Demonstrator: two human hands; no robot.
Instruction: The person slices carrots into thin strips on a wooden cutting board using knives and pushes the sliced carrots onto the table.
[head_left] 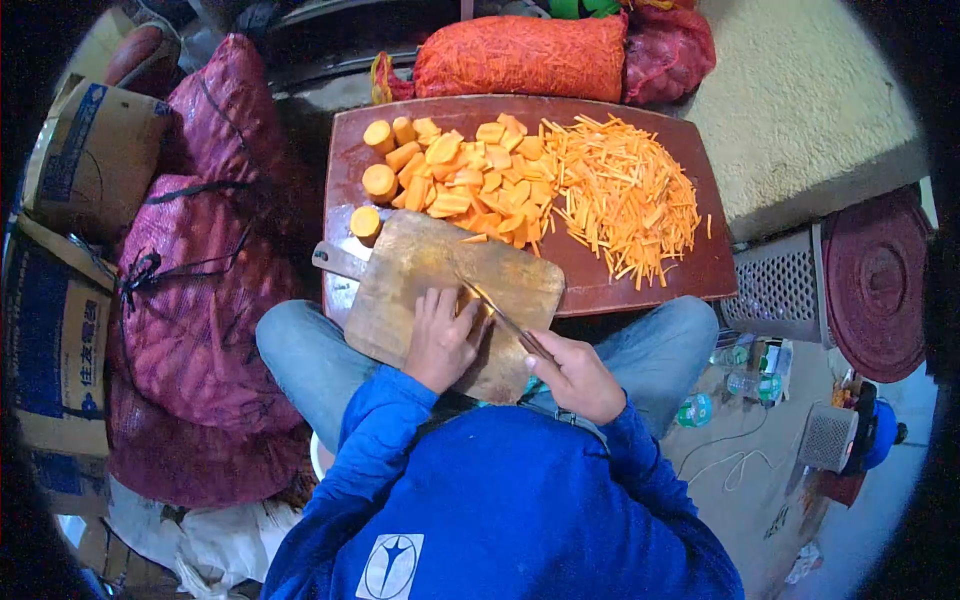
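My right hand (580, 378) is closed around the handle of a knife (508, 322), its blade slanting up and left over the wooden cutting board (400, 270). Beside the blade, my left hand (440, 335) presses down on the board with bent fingers over a carrot piece, mostly hidden; only a little orange shows by the fingertips. Beyond the board lie flat carrot slices (470, 180) in a heap, with several thick carrot chunks (380, 183) at their left. A pile of thin carrot strips (630, 200) covers the right part of the red-brown table (710, 265).
A second handle (338, 260) sticks out left of the board. Full orange mesh sack (520, 58) lies behind the table. Purple mesh sacks (210, 300) and cardboard boxes (60, 330) crowd the left. At right are a grey crate (775, 285) and a maroon lid (877, 285).
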